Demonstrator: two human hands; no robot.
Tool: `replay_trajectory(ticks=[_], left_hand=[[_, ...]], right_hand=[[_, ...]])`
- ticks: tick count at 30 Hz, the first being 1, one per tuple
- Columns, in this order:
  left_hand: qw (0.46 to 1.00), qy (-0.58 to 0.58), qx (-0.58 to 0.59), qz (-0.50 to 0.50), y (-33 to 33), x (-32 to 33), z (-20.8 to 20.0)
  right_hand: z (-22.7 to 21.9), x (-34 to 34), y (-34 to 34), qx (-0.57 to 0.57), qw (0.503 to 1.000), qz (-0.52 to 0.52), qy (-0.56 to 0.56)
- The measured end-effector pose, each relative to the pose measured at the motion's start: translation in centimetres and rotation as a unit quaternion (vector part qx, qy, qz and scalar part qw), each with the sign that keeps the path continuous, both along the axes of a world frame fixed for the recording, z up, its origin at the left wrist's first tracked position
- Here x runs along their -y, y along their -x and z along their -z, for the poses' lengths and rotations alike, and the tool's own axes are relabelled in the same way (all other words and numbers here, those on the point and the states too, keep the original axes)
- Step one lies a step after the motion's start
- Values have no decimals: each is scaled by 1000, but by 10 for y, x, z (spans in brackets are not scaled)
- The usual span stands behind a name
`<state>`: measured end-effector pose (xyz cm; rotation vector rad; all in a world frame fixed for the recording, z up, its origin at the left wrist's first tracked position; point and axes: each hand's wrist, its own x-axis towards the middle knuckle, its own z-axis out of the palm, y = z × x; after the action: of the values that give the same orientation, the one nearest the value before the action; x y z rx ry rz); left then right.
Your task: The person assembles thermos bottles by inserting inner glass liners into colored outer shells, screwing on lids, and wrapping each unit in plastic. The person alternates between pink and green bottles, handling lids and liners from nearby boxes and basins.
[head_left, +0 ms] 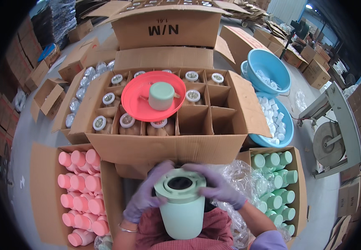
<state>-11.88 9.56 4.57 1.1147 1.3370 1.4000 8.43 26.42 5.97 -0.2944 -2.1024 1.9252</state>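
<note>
My left hand and my right hand, both in purple gloves, hold a mint-green flask upright above my lap. Its wide rim ring has a dark round opening in the middle. The left fingers wrap the ring's left side and the right fingers press on its right side. A carton with dividers stands just beyond, with white-capped bottles in several compartments. Across its top rests a red plastic basin with a mint-green cup in it.
Pink flasks fill a carton at left, mint-green flasks one at right beside crumpled clear plastic. Blue basins with small white parts stand behind. At far right is a grey machine; silvery bottles stand at left.
</note>
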Motion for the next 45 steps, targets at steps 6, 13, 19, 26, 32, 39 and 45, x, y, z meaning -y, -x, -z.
replay_trajectory(ticks=[6, 13, 19, 26, 32, 39, 45], left_hand=[[978, 34, 168, -115, 0, -62, -20], [934, -86, 197, -286, -4, -86, -13], [940, -47, 158, -297, -6, -84, -14], [931, -77, 224, -277, 2, -99, 7], [862, -179, 450, -149, 18, -114, 23], [773, -137, 611, 99, 33, -138, 36], [949, -233, -201, -72, 32, -158, 38]], right_hand=[[17, -46, 50, -1, 927, 267, -265], [-34, -31, 54, 99, 954, 200, -199], [-27, -120, 104, -124, 808, 305, -488], [36, -232, 177, 318, 743, 143, -571], [22, -242, 160, 227, 796, 191, -528], [-110, -149, 116, -141, 695, 236, -664], [-92, -53, 51, -159, 649, 112, -736]])
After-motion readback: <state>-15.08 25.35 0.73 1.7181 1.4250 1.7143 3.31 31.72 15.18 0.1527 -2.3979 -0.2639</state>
